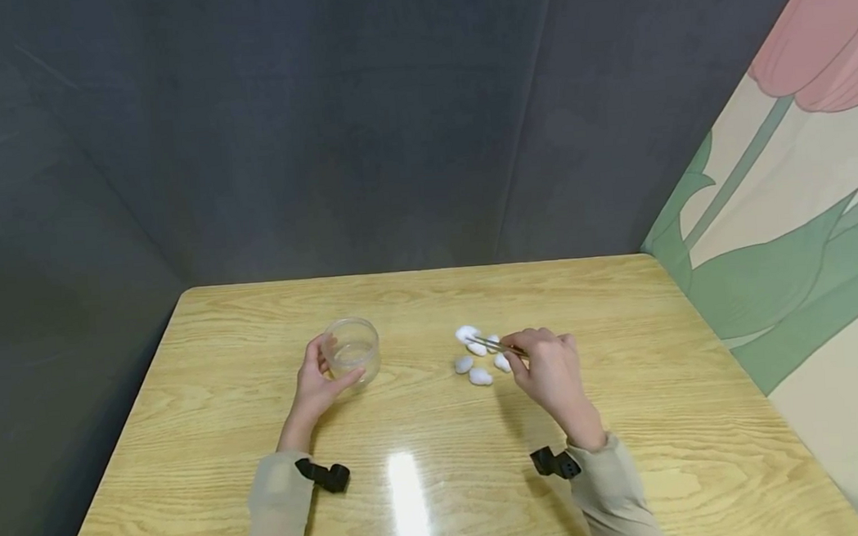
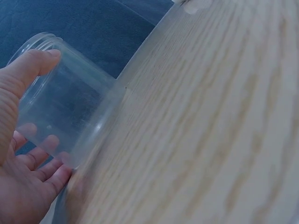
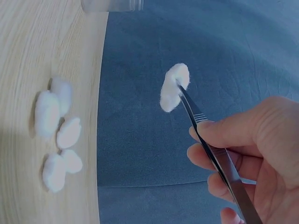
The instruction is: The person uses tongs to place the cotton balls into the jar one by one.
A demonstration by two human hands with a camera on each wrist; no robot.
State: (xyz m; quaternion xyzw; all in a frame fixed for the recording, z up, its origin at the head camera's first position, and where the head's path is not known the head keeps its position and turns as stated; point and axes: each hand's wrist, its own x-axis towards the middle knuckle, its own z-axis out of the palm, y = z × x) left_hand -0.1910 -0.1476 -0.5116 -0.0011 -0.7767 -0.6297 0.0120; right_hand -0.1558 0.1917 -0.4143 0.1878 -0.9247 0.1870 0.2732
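A clear plastic jar (image 1: 351,345) stands on the left part of the table, its mouth uncovered. My left hand (image 1: 321,387) holds it from the side, thumb near the rim and fingers around the far wall, as the left wrist view shows. My right hand (image 1: 549,371) pinches metal tweezers (image 3: 205,147) between thumb and fingers. A white cotton ball (image 3: 174,87) is caught in the tweezer tips, raised above the table. Below it several more cotton balls (image 1: 481,376) lie in a loose cluster on the wood, to the right of the jar.
The wooden table (image 1: 220,354) has a far edge against a dark cloth backdrop (image 1: 361,124). A wall hanging with a printed tulip (image 1: 814,48) borders the right side. Each wrist carries a small black camera (image 1: 324,475).
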